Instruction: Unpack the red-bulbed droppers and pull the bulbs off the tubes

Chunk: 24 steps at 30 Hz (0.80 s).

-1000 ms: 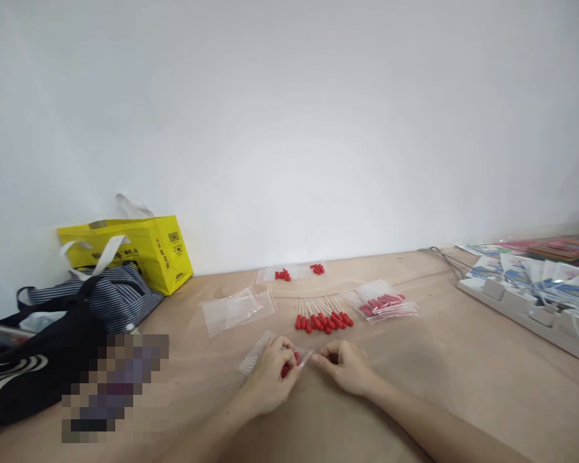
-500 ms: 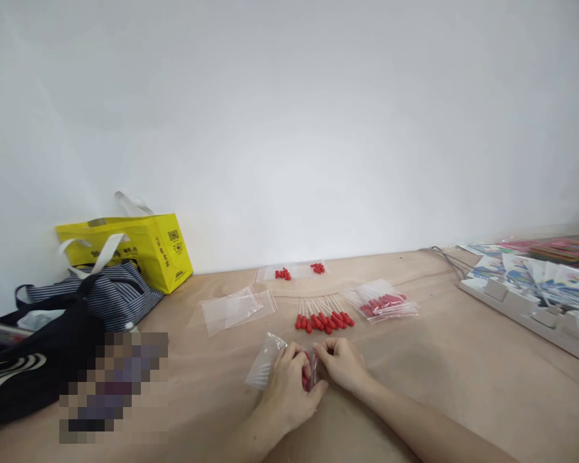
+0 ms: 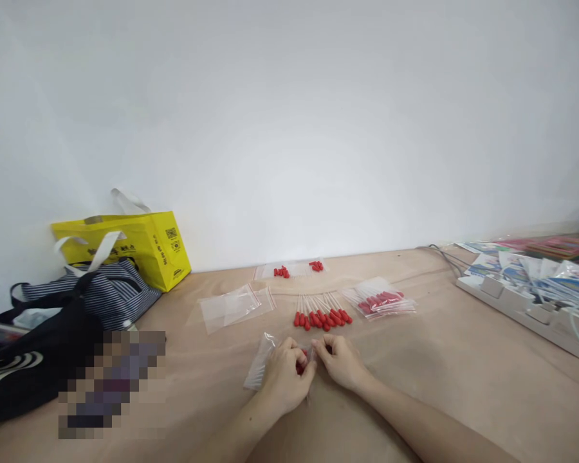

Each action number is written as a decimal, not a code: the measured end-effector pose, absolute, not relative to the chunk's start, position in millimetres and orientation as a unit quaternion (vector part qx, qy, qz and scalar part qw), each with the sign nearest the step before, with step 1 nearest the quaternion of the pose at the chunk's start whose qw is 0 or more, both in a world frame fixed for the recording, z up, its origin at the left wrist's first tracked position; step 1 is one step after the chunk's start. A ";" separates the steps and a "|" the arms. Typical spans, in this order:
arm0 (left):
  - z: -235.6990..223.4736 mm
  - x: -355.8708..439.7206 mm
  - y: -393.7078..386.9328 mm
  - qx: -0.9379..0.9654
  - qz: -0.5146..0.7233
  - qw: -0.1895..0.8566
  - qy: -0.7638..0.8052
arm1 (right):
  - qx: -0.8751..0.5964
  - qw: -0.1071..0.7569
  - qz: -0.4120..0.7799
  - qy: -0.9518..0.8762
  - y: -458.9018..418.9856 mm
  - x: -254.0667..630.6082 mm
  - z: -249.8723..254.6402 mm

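A clear zip bag (image 3: 255, 370) with white sticks and red tips inside lies on the table under my left hand (image 3: 287, 374). My left fingers are closed over it, and the thumb presses at its right edge. Fingertips of my right hand (image 3: 342, 364) pinch that same edge, close to the left thumb. Part of the bag is hidden by the left hand. Just beyond my hands, several loose red-tipped white sticks (image 3: 324, 317) are fanned out, red ends toward me.
Flat clear bags (image 3: 231, 308) lie to the left, and filled bags (image 3: 380, 301) are stacked to the right. Another bag with red-tipped sticks (image 3: 299, 270) lies by the wall. A yellow bag (image 3: 171, 251) and dark bags stand left; a white power strip (image 3: 525, 315) lies right.
My left thumb has moved up and in against the bag's right edge, next to my right fingertips. The right hand keeps its pinch. The camera view has shifted slightly.
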<state>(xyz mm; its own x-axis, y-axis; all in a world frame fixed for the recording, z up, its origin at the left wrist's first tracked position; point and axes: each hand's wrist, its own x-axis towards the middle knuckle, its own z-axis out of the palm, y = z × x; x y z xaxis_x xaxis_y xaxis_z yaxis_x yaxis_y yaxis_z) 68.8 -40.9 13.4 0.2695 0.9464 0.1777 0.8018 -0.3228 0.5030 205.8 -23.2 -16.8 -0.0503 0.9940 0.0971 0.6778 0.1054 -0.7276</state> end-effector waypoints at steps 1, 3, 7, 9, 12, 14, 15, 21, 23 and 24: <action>13.8 67.2 -40.8 0.784 0.232 0.163 0.553 | -0.615 0.303 0.249 -0.684 -22.7 206.4 -17.8; 13.8 64.6 -40.8 0.790 0.240 0.171 0.538 | -0.612 0.299 0.236 -0.693 -22.0 207.4 -18.8; 11.1 62.4 -40.5 0.792 0.249 0.179 0.528 | -0.604 0.293 0.234 -0.704 -24.0 207.9 -14.3; 9.5 62.3 -40.1 0.790 0.256 0.177 0.528 | -0.593 0.280 0.247 -0.713 -26.7 207.5 -10.6; 8.5 62.6 -39.5 0.789 0.265 0.174 0.526 | -0.586 0.261 0.251 -0.725 -29.9 206.5 -8.8; 8.4 63.3 -39.2 0.790 0.262 0.170 0.527 | -0.580 0.263 0.250 -0.729 -29.8 206.2 -11.4; 8.2 64.1 -39.3 0.791 0.257 0.165 0.530 | -0.576 0.266 0.253 -0.731 -29.2 206.3 -13.3; 2.3 70.7 -42.5 0.810 0.198 0.100 0.542 | -0.551 0.278 0.256 -0.744 -27.9 208.8 -16.7; -0.5 70.6 -42.6 0.812 0.193 0.086 0.544 | -0.544 0.276 0.241 -0.755 -29.6 209.9 -14.8; -1.6 69.6 -42.0 0.809 0.194 0.082 0.549 | -0.543 0.275 0.234 -0.759 -30.4 210.5 -14.1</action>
